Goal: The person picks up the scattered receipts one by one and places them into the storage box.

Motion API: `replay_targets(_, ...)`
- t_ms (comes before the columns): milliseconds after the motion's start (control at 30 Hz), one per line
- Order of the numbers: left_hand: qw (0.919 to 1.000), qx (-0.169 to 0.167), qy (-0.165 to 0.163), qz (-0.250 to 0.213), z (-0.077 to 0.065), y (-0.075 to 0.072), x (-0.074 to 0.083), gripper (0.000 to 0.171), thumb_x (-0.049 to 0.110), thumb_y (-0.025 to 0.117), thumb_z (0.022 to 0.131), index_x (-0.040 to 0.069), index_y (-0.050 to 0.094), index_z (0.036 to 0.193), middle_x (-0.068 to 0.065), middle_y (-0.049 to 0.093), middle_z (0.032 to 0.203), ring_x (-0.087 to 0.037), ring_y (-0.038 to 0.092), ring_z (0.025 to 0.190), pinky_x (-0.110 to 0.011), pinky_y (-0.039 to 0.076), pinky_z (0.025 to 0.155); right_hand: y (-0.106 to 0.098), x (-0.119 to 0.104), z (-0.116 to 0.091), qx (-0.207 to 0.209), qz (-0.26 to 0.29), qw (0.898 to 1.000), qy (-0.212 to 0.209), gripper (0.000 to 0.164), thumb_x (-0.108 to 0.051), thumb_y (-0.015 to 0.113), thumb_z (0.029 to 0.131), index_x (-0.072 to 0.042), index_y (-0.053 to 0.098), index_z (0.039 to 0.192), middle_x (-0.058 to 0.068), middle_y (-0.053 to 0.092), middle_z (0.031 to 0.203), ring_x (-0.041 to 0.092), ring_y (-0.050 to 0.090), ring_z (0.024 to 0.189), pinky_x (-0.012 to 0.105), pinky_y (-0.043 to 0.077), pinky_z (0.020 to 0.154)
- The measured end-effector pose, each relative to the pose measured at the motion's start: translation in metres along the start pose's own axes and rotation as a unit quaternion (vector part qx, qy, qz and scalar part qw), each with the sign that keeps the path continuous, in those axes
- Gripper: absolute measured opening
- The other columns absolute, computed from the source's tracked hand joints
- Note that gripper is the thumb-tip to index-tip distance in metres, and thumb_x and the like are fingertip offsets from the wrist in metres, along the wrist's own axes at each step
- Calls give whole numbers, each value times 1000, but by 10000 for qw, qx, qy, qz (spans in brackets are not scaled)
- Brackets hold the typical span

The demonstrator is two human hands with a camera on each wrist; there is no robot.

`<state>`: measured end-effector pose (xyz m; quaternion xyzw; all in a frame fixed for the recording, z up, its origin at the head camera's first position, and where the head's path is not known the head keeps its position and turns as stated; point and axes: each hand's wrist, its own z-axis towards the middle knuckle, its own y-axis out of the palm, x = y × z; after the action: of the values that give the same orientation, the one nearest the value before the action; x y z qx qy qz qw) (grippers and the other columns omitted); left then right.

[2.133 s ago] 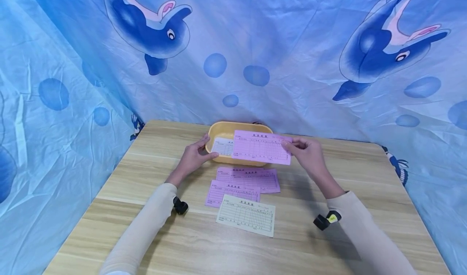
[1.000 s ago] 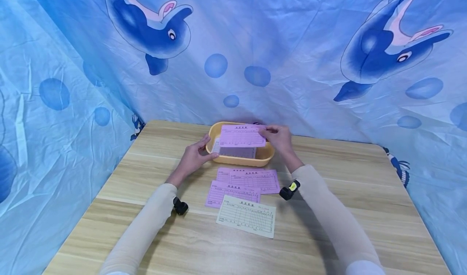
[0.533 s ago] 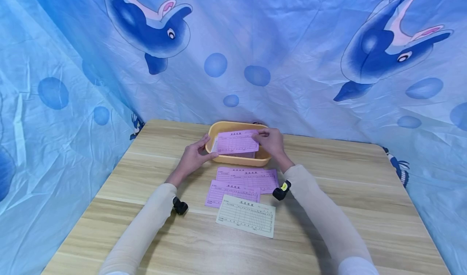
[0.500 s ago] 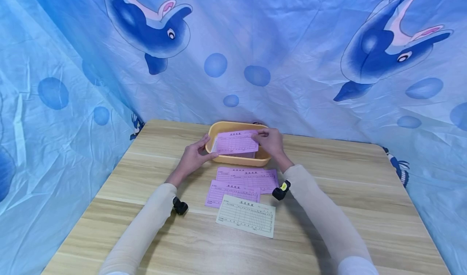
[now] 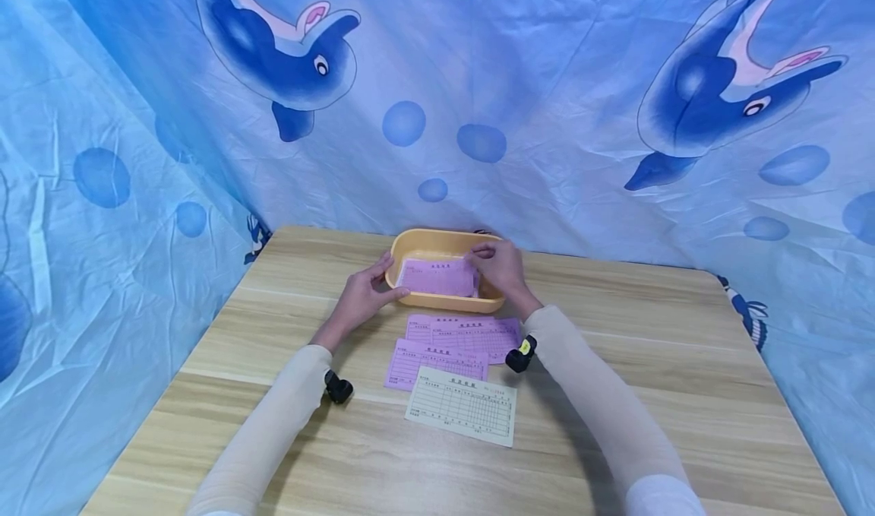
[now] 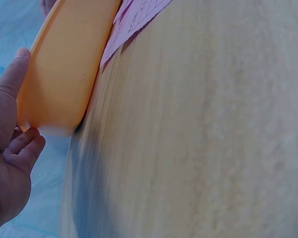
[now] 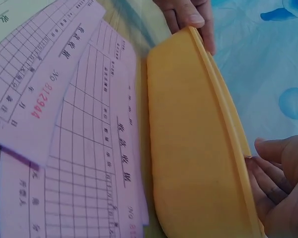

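A yellow plastic bin [image 5: 447, 302] stands near the table's back edge. My left hand [image 5: 364, 294] grips its left end, thumb on the near rim and fingers around the outer wall. Inside the bin a pink receipt slip [image 5: 437, 279] lies over other slips, their edges just showing. My right hand [image 5: 502, 267] is over the bin's right end by that slip's corner, and in the right wrist view its thumb and fingers [image 7: 283, 144] are parted at the rim. In front of the bin lie several overlapping pink receipt slips [image 5: 437, 360] and a pale green receipt slip [image 5: 461, 407].
The wooden table [image 5: 615, 333] reaches back to a blue curtain [image 5: 547, 60] with printed dolphins. A black wrist camera [image 5: 338, 387] sits on the left sleeve, another black camera [image 5: 521, 355] on the right one.
My right hand has carried a pink slip leftward and down into the bin, and the slip now lies low inside it, apart from the fingers. My left hand keeps its grip on the bin.
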<state>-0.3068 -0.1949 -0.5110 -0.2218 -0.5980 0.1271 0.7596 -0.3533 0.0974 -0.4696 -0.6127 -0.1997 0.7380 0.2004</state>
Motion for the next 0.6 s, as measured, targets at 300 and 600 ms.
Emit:
replay_targets(300, 10000, -17, 12, 95, -1, 1, 2, 87, 37, 84, 84, 0, 42, 152, -11, 33, 163, -21, 35, 150, -25, 42, 115, -33, -4, -8, -99, 603, 9979, -236, 31, -19, 80, 91, 1, 74, 114, 15, 77, 106, 28, 75, 97, 33, 65, 82)
replay_targets(600, 10000, -11, 97, 2, -1, 1, 2, 89, 38, 84, 84, -2, 43, 151, -13, 32, 164, -22, 34, 150, -29, 42, 116, -66, -18, -39, -26, 638, 9951, -756, 36, -27, 80, 92, -2, 74, 117, 12, 78, 106, 23, 75, 94, 26, 64, 82)
